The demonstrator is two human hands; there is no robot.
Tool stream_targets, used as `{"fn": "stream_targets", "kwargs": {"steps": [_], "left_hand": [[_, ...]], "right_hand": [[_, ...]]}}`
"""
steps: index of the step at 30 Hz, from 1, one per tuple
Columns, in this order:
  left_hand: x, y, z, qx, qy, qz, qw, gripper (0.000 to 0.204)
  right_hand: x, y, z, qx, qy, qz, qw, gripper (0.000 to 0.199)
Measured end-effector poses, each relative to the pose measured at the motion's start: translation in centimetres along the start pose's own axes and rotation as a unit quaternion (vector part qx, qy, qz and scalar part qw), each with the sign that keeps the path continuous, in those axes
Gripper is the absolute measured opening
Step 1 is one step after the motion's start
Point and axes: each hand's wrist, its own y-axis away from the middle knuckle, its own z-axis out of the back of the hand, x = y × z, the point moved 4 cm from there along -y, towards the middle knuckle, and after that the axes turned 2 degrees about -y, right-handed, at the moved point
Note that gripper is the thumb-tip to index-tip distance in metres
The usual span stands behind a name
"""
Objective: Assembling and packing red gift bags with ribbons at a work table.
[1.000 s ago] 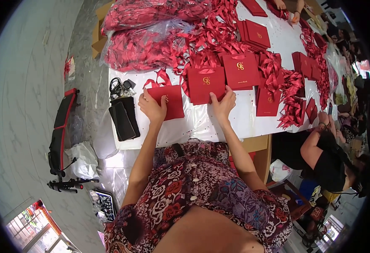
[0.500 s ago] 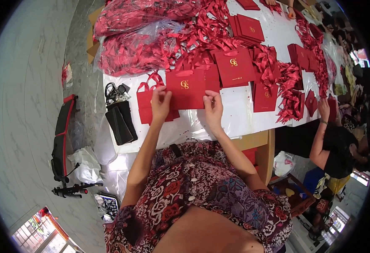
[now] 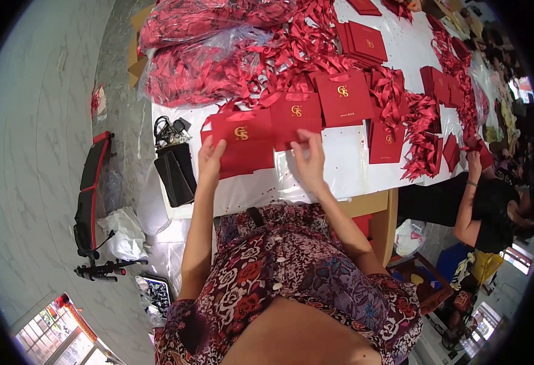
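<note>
From afar, I see the left hand (image 3: pixel 211 157) curled at the edge of a red bag (image 3: pixel 248 135) on the white table (image 3: pixel 347 158), grip uncertain, the right hand (image 3: pixel 309 161) empty, loosely spread; a squared stack (image 3: pixel 367 45) looks done, the plastic-wrapped heap (image 3: pixel 185 76) apparently left.

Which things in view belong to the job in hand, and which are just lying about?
Apparently in the job:
front red bag, by the left hand
second red bag, nearest the right hand
loose red ribbons

Apparently just lying about:
black flat case
coiled black cable
white plastic bag on the floor
</note>
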Motion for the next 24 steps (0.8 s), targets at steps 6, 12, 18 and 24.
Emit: {"fn": "stream_targets", "kwargs": {"steps": [6, 12, 18, 24], "left_hand": [[2.9, 0.6, 7.6, -0.114, -0.216, -0.051, 0.968, 0.03], [2.2, 1.0, 5.6, -0.224, -0.502, -0.14, 0.824, 0.044], [2.6, 1.6, 4.1, -0.279, -0.516, -0.217, 0.78, 0.057], [3.6, 1.3, 5.1, -0.284, -0.51, -0.17, 0.794, 0.057]], "right_hand": [[-0.5, -3.0, -0.5, 0.136, 0.256, 0.154, 0.945, 0.083], [-2.5, -3.7, -0.8, 0.185, 0.277, 0.119, 0.935, 0.083], [0.4, -3.1, -1.9, 0.151, 0.203, 0.211, 0.944, 0.081], [3.8, 1.4, -8.8, 0.246, 0.146, 0.26, 0.922, 0.081]]}}
